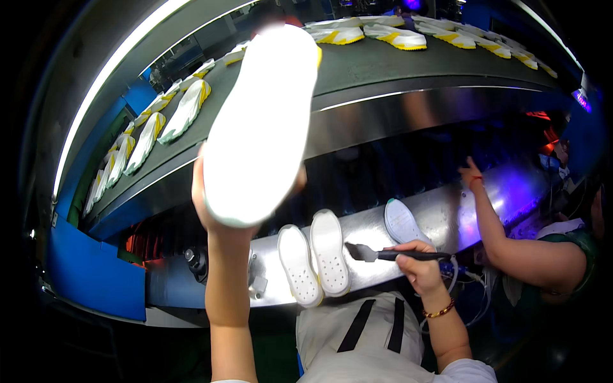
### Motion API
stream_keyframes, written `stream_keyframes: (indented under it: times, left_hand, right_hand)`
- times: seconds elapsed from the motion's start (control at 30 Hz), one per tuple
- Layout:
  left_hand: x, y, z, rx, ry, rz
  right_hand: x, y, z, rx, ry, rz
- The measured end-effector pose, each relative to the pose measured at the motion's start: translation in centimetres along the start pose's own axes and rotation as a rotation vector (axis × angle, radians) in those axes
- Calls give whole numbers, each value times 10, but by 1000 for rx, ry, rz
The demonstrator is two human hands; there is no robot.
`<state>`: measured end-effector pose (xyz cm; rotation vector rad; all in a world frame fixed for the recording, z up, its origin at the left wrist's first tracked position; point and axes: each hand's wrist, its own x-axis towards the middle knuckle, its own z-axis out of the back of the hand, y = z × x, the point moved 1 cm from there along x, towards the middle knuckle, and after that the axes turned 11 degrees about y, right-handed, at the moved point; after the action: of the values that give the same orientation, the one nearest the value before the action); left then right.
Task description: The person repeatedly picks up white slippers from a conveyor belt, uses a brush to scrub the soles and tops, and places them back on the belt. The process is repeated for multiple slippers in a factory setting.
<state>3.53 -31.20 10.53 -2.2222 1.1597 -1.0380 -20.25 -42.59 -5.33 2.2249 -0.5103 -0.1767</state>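
Note:
My left hand [200,191] is raised with a white shoe sole [262,134], gripping it by its edges. The sole is overexposed, so its surface detail is lost. My right hand [419,269] is closed around the black handle of a flat brush [363,253], which points left over the metal ledge. Just left of the brush tip, two white soles with small holes, a left one [295,262] and a right one [330,252], lie side by side. Beyond my right hand lies another pale sole [402,221].
A dark green conveyor belt [357,67] curves across the back, carrying rows of white and yellow soles [183,112]. Below it runs a shiny metal ledge [268,249] with a black knob [196,263] at left. On the right, a co-worker's arm [498,223] reaches toward the ledge.

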Motion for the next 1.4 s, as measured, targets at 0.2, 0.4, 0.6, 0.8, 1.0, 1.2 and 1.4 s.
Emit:
stream_keyframes:
  times: [0.2,0.4,0.6,0.8,1.0,1.2,1.4]
  left_hand:
    - [111,3,33,-444,-552,-227]
    - [214,61,26,611,-387,218]
    - [324,80,67,1801,-327,359]
    - [339,104,84,2730,52,234]
    - [363,108,104,2458,193,501]
    - [325,78,85,2487,258,419]
    - [214,37,40,2194,455,1]
  right_hand:
    - [11,-19,8,138,-26,-3]
    - [6,-38,54,154,-201,-17]
    - [16,-44,59,222,-194,53]
    - [5,-64,85,182,-317,-66]
    - [8,-64,86,269,-288,-23]
    - [12,-57,70,214,-219,-55]
    - [-3,-53,71,193,-284,-17]
